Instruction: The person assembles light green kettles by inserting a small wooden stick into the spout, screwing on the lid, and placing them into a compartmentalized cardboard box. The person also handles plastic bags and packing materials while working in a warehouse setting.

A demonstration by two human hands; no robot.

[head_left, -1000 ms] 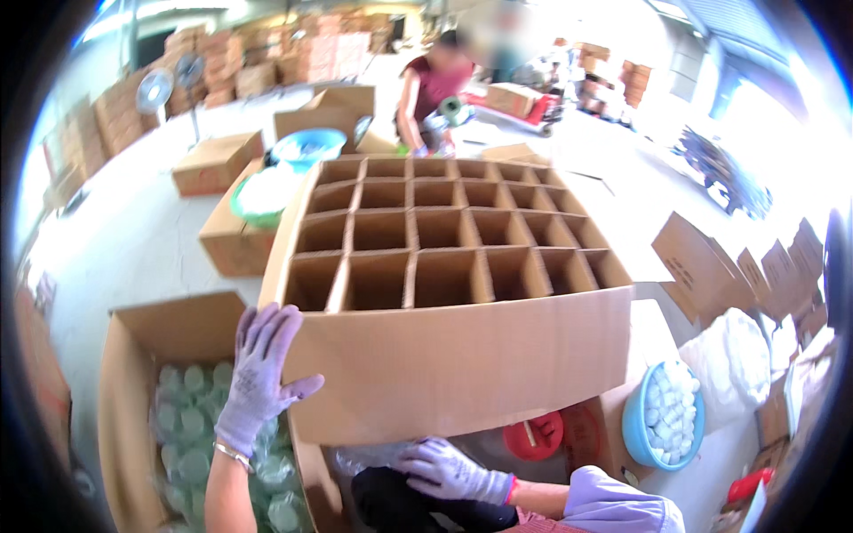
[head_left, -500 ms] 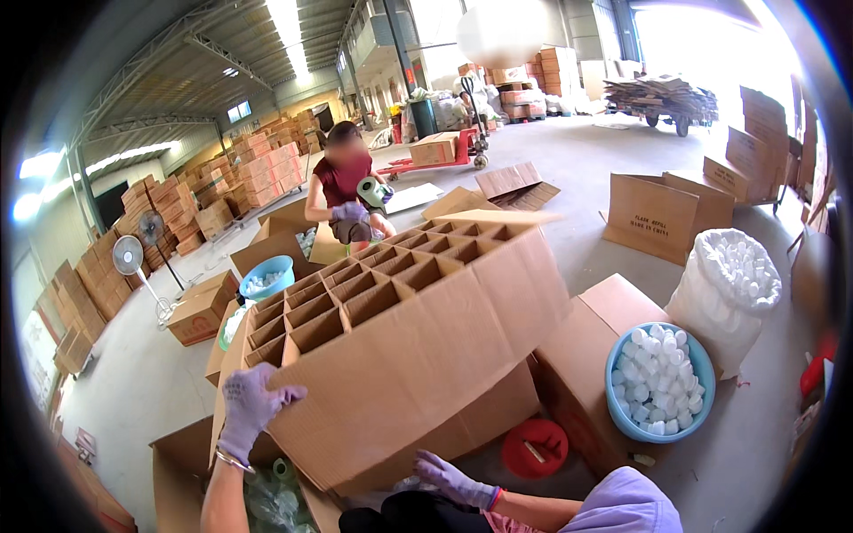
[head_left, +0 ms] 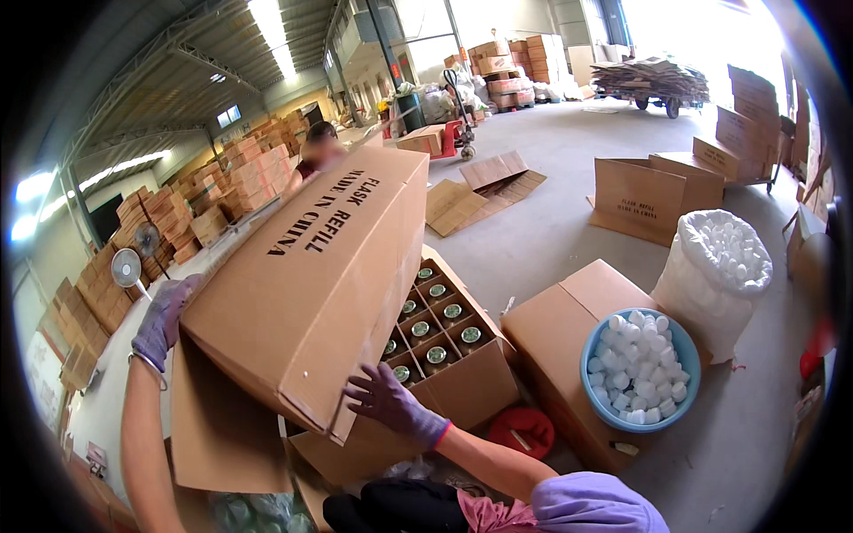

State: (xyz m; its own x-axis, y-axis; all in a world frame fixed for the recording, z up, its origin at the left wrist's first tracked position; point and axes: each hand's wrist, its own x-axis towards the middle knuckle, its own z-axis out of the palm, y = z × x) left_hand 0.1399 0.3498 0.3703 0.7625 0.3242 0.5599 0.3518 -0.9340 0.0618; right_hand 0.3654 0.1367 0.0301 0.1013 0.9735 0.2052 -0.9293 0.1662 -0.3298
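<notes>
A large cardboard box is tipped up in front of me, its printed side facing upward and its interior out of sight. My left hand, in a grey-purple glove, grips the box's left edge. Close to its lower right corner is my right hand, gloved too, with fingers spread; I cannot tell whether they touch the cardboard. Behind and below stands a divided carton with several round-topped glass flask refills in its cells. The raised box hides part of this carton.
To the right, a blue basin of white caps rests on a closed carton, beside a white sack. A red round lid or stool lies low near my right arm. Another person is partly hidden beyond the box.
The divided box has been tipped over, so its cells no longer show. My left hand rose leftward with it. My right hand moved up to its near corner, and the filled carton came into view.
</notes>
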